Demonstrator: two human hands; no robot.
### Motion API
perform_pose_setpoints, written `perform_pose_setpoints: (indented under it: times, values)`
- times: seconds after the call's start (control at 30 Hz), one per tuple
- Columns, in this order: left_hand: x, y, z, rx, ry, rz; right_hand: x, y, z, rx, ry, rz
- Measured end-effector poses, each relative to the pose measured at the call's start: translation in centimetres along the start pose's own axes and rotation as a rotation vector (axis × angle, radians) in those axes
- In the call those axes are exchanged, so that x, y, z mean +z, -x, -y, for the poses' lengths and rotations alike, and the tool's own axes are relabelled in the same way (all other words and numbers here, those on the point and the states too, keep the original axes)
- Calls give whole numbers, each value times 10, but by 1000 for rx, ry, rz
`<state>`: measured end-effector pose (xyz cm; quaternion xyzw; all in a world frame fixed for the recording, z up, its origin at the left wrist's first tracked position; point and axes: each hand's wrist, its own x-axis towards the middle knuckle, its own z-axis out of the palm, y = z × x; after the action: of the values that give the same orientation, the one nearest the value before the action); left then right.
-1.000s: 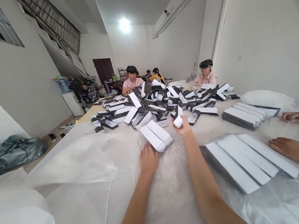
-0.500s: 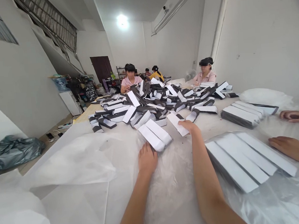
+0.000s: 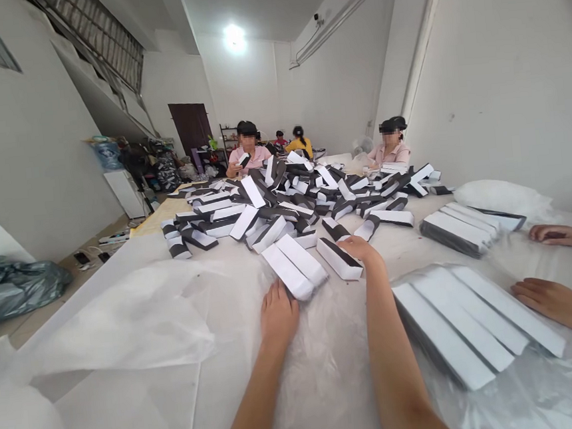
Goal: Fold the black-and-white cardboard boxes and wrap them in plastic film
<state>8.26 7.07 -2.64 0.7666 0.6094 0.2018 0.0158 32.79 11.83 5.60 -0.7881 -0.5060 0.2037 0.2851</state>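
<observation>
My left hand [image 3: 279, 314] lies palm down with fingers stretched forward, touching the near side of a small stack of white-topped boxes [image 3: 294, 266] that seems to be in clear plastic. Its thumb is partly hidden. In my right hand [image 3: 366, 251] is the near part of a slim black-and-white box [image 3: 339, 260], tilted so that a black face and a white side show. Fingertips are partly hidden behind the box. Just beyond both hands spreads a heap of similar black-and-white boxes [image 3: 251, 192].
At right, a larger bagged pack of white boxes [image 3: 463, 322] and another pack [image 3: 460, 226] lie near a co-worker's hands [image 3: 558, 301]. Plastic sheeting [image 3: 134, 314] covers the left side. Two people [image 3: 251, 154] [image 3: 393, 148] sit beyond the heap.
The box at my right hand has turned from its white face up to show a black face. My left hand stays at the stack. The person opposite has raised a box.
</observation>
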Motion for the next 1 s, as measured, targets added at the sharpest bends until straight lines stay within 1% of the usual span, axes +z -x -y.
perform_pose_setpoints:
  times: [0.13,0.2,0.27,0.33,0.43,0.5,0.57,0.67,0.73,0.8,0.87,1.0]
  values:
    - [1,-1,0,4,5,-12,-9,15,20,-86,-58,-67]
    - [0,-1,-1,3,12,-1,-14,19,37,-148,-73,-116]
    - [0,-1,-1,-3,19,10,-15,15,58,-222,3,-130]
    - [0,-1,-2,-5,29,5,-10,1,79,-279,149,-85]
    - [2,0,-2,-5,33,-13,9,-26,100,-305,312,33]
    - [3,2,-3,-10,26,-19,28,-39,103,-319,376,91]
    - [5,2,-2,-9,26,-31,49,-46,97,-333,439,121]
    - [7,3,-1,-8,32,-41,73,-48,84,-350,503,96]
    - [7,2,-1,-10,35,-34,80,-48,77,-360,528,59]
    - [7,2,-1,-3,36,-33,78,-48,73,-372,547,39]
    - [6,2,-1,0,38,-35,66,-49,73,-386,568,37]
    - [1,3,-2,-8,58,-43,25,-50,78,-376,627,52]
